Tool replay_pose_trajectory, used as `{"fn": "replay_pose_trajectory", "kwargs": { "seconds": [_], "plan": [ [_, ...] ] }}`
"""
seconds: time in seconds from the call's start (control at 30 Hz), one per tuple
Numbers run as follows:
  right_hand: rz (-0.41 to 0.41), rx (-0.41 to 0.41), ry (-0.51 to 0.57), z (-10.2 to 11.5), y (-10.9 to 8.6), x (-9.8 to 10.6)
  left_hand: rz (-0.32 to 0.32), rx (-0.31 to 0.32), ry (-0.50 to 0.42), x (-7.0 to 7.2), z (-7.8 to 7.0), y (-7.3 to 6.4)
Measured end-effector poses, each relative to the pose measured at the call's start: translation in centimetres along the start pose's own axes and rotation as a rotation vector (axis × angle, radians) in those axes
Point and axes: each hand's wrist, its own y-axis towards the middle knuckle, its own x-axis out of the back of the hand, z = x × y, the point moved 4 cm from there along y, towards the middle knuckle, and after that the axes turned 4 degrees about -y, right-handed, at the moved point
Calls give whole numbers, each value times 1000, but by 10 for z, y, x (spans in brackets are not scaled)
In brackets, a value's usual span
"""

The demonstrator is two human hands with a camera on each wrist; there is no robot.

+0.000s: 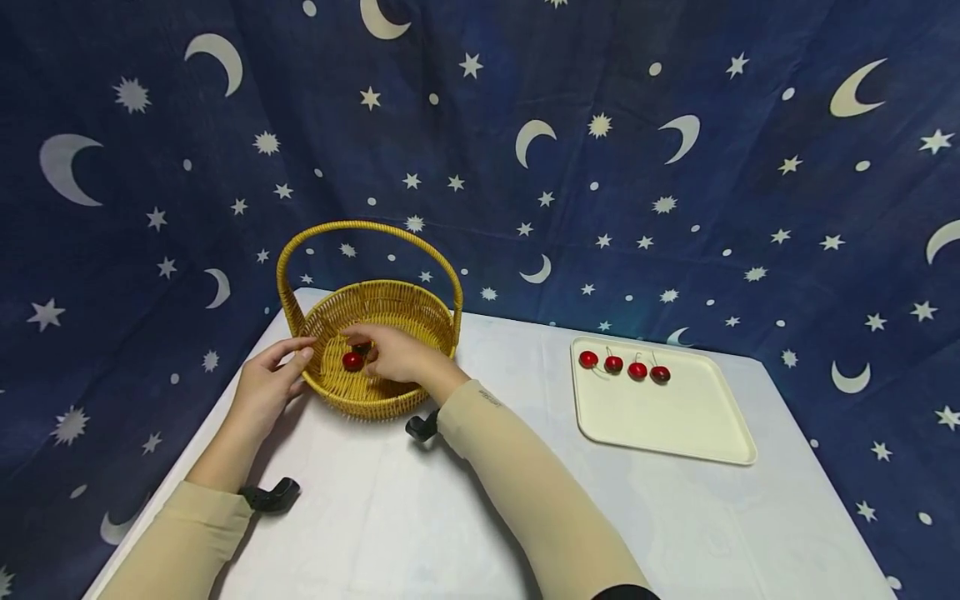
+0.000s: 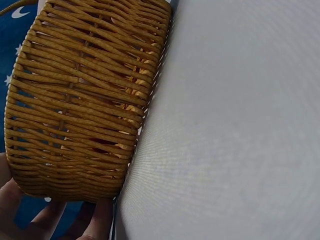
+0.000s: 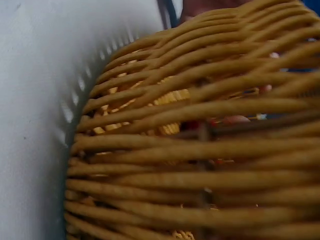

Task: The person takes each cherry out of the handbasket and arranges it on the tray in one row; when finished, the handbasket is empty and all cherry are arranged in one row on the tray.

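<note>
Place: we see a makeshift studio corner | Signs: navy cloth (image 1: 555,217) printed with pale moons (image 1: 842,100) and stars (image 1: 471,65) hangs behind and beside a white worktop (image 1: 375,517); black gear (image 1: 273,496) sits at both wrists (image 1: 217,462) | Wider room: hidden, we cannot tell home from lab

A dark blue backdrop (image 1: 480,142) fills the upper frame of the head view and runs down both sides, printed with pale crescents (image 1: 56,171), pointed stars (image 1: 936,142), spiky bursts (image 1: 132,96) and small dots (image 1: 656,68). A white tabletop (image 1: 675,533) spreads across the lower centre and lower right, its back edge meeting the blue. In the left wrist view, white fills the right side; in the right wrist view, the left edge.
</note>
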Motion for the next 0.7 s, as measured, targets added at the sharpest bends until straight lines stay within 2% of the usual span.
{"fn": "replay_pose_trajectory", "kwargs": {
  "seconds": [0.27, 0.53, 0.7],
  "plan": [
    [34, -71, -144, 0, 6, -7, 8, -4, -10, 1, 0, 1],
    [89, -61, -169, 4, 9, -11, 16, 10, -86, 0, 0, 1],
    [90, -55, -204, 3, 9, -14, 21, 13, -80, 0, 2, 2]
  ]
}}
